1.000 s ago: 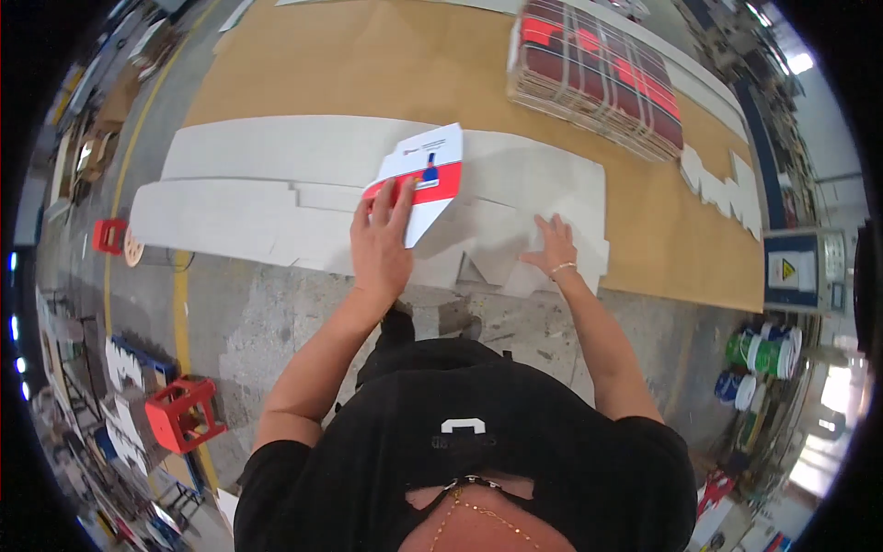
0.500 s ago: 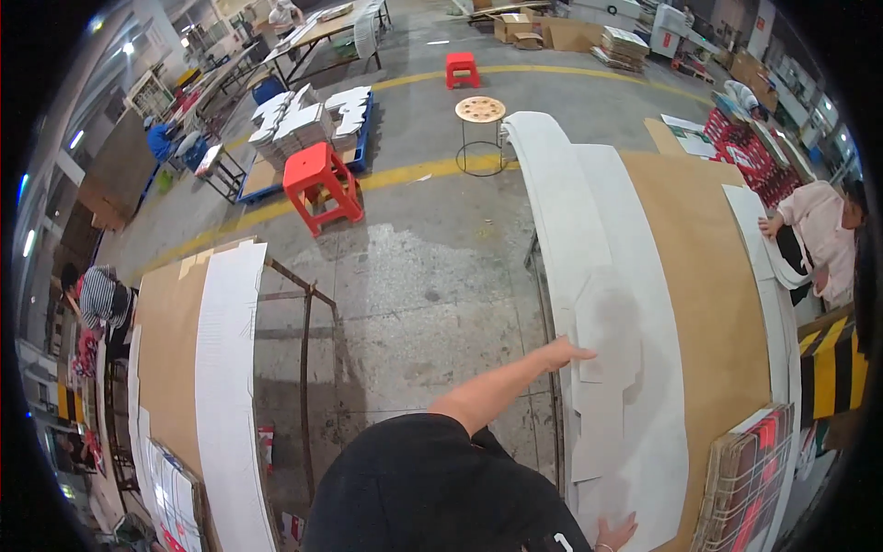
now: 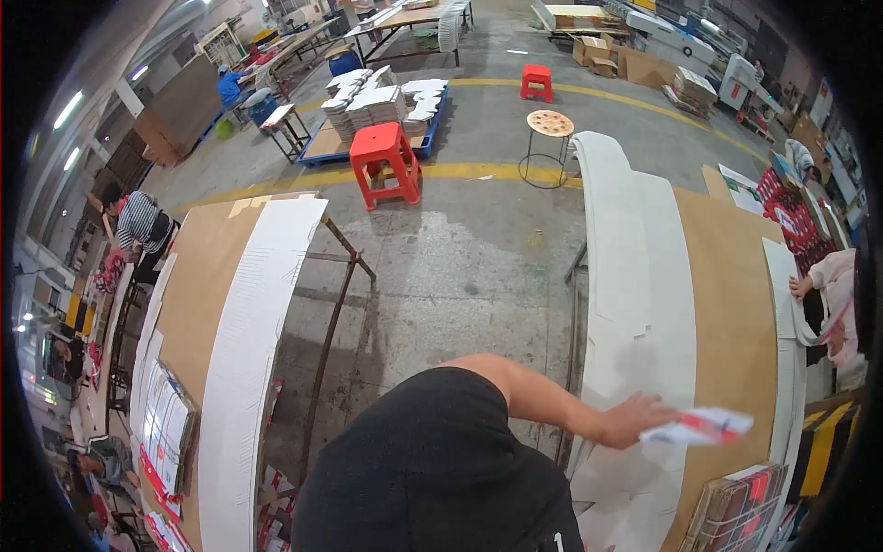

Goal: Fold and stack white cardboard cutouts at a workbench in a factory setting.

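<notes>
While the left hand (image 3: 635, 419) pinched one end of the blurred white-and-red card (image 3: 701, 427) over the brown tabletop (image 3: 731, 313), seemingly mid-carry, the next move likely called for steady control, the right hand (image 3: 602, 548) showing too little to tell.

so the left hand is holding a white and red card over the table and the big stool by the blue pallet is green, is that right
Not quite: the big stool by the blue pallet is red, as the head view shows. The left hand is indeed holding a white and red card over the table.
</notes>
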The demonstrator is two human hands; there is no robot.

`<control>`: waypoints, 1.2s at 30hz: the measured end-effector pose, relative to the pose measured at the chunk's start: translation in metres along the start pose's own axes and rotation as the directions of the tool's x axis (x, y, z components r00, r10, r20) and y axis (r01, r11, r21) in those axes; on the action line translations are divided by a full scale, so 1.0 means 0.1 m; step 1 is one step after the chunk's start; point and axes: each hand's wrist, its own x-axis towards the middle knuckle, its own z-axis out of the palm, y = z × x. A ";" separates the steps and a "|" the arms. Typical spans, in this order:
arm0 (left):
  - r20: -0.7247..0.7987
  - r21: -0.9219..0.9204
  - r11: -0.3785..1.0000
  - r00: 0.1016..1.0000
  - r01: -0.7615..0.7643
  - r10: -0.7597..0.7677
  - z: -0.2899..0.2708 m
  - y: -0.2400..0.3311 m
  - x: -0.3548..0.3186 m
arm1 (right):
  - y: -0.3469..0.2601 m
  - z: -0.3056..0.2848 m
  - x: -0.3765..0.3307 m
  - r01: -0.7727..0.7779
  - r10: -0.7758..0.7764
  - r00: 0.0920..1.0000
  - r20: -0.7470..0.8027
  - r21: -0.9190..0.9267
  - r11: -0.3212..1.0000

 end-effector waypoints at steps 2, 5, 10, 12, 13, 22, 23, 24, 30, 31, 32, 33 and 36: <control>-0.233 -0.297 0.947 0.971 -0.121 0.050 0.13 -0.77 -0.01 | -0.17 -0.13 0.03 0.035 -0.032 0.998 0.046 -0.064 0.997; 0.504 -0.796 0.158 0.785 0.584 -0.360 -0.28 -1.00 -0.08 | 0.02 0.01 -0.24 -0.092 0.103 0.991 0.087 -0.115 0.989; 0.458 -0.832 0.041 0.726 0.554 -0.512 0.19 -1.59 -0.36 | 0.48 0.71 -0.13 -0.193 0.225 0.973 -0.053 0.353 0.916; 0.455 -0.599 0.283 0.609 0.749 -0.650 0.11 -2.08 -0.62 | -0.28 0.27 0.10 -0.224 0.220 0.974 0.044 0.241 0.944; 0.491 -0.379 0.408 0.555 0.830 -0.672 0.24 -1.52 -0.13 | 0.50 0.70 -0.10 -0.070 0.090 0.979 -0.181 0.113 0.991; -0.167 -0.413 0.910 0.979 0.042 -0.121 0.17 -0.42 0.09 | -0.80 0.33 0.24 -0.383 0.426 0.903 -0.056 0.346 0.857; -0.166 -0.218 0.975 0.986 -0.047 0.011 0.10 -0.21 0.14 | -0.78 0.36 0.17 -0.402 0.448 0.893 -0.047 0.366 0.839; -0.162 -0.011 0.990 0.977 -0.142 0.138 0.09 -0.07 0.15 | -0.73 0.37 0.13 -0.404 0.454 0.890 -0.048 0.380 0.832; 0.433 -0.823 0.146 0.773 0.549 -0.465 -0.08 -1.15 -0.14 | -0.74 0.35 0.04 -0.439 0.484 0.874 -0.026 0.380 0.814; 0.467 -0.846 -0.042 0.702 0.531 -0.537 -0.03 -1.35 -0.21 | -0.76 0.35 0.05 -0.446 0.496 0.868 -0.036 0.386 0.807; 0.515 -0.845 -0.228 0.618 0.484 -0.594 0.02 -1.53 -0.27 | -0.77 0.35 0.05 -0.436 0.486 0.873 -0.041 0.379 0.816; 0.518 -0.844 -0.226 0.626 0.487 -0.583 0.05 -1.72 -0.30 | -0.77 0.36 0.04 -0.425 0.473 0.880 -0.047 0.369 0.827; 0.432 -0.755 0.127 0.634 0.643 -0.641 0.17 -1.81 -0.29 | -0.75 0.35 0.08 -0.428 0.476 0.878 -0.043 0.374 0.823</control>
